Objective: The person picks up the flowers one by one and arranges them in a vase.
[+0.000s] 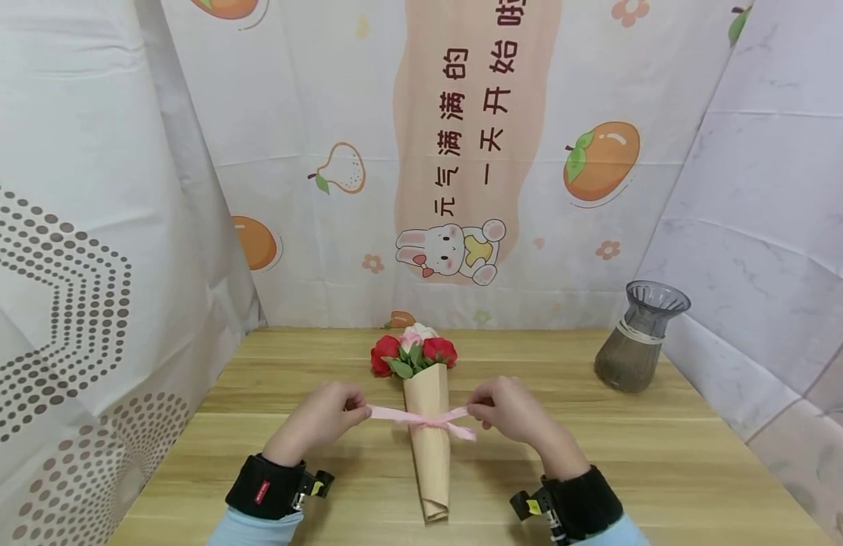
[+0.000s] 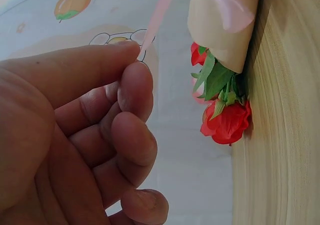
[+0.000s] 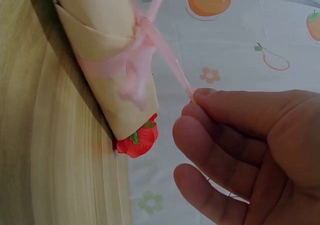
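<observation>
A bouquet wrapped in brown kraft paper lies on the wooden table, its flowers pointing away from me. Two red roses, pink and white blooms and green leaves stick out of the top. Round the paper's middle runs a pink ribbon, knotted at the front. My left hand pinches one part of the ribbon between thumb and forefinger, left of the bouquet. On the other side my right hand pinches another part the same way. Both stretches look taut; a loose tail hangs at the lower right of the knot.
A grey glass vase with cord round its neck stands at the table's back right. Printed cloth hangs behind the table, with more cloth on both sides. Each wrist wears a black band with a small camera.
</observation>
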`<state>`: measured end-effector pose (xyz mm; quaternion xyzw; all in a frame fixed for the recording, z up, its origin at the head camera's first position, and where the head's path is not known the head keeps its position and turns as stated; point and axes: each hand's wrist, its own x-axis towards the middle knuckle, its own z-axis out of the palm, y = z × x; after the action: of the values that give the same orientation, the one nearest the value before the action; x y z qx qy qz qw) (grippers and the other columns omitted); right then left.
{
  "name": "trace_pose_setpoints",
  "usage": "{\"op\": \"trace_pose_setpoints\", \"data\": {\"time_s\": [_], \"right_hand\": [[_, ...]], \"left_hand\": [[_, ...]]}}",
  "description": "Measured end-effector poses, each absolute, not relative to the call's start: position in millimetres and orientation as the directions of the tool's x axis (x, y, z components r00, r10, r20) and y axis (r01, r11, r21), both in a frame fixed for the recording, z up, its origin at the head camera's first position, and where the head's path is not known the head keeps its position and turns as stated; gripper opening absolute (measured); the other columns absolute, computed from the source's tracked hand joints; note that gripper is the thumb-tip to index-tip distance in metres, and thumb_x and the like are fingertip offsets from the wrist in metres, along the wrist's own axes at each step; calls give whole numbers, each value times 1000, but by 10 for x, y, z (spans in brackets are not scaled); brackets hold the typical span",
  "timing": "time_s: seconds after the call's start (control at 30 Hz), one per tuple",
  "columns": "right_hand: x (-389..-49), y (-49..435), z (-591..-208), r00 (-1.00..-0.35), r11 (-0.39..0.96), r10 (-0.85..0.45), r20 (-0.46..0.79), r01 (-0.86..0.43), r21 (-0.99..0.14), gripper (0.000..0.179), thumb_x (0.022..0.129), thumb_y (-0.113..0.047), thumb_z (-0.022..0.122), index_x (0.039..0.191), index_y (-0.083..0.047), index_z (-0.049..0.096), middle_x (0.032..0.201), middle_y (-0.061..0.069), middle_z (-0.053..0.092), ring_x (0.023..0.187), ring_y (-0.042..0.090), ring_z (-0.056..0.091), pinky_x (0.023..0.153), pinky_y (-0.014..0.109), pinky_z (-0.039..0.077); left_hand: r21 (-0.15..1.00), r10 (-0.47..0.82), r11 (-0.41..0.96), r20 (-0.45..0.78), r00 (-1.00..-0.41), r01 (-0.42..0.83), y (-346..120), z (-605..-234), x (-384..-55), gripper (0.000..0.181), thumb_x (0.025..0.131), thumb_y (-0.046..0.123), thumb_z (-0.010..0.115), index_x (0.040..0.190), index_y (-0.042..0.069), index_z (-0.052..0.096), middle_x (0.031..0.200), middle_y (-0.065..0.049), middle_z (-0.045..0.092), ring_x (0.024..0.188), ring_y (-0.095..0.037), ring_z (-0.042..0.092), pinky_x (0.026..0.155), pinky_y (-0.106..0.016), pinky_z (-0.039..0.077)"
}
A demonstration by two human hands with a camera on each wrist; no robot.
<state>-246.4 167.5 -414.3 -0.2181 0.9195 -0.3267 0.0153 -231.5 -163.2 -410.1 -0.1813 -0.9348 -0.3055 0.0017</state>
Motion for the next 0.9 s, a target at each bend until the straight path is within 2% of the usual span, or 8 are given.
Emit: {"op": "trace_pose_setpoints", "data": {"time_s": [0.13,0.47,0.9], "right_hand": [[-2474,1708,-4138,-904,685,-413,110,-388,-617,10,96,-10,69,90,-9,76,69,-4,67,64,21,66,54,26,46],[-2478,1751,-4112,-909,699,-403,110,-383,-604,10,95,-12,69,89,-12,77,70,-8,66,63,13,64,57,27,49],[-2502,1814,-4097,-917,711,-383,111,-370,-598,10,96,-13,69,88,-14,76,70,-4,66,63,15,64,55,27,49]], "left_hand": [[578,320,751,104,-942,319,-1647,-4097,-2299,16,95,19,71,80,13,69,69,5,55,62,-12,48,56,-24,38],[603,306,743,79,-949,290,-1686,-4077,-2288,14,96,20,70,83,14,71,70,5,57,62,-12,48,55,-24,38],[592,292,752,96,-952,290,-1760,-4056,-2299,14,96,20,70,83,16,71,71,6,58,65,-11,50,58,-25,40]]}}
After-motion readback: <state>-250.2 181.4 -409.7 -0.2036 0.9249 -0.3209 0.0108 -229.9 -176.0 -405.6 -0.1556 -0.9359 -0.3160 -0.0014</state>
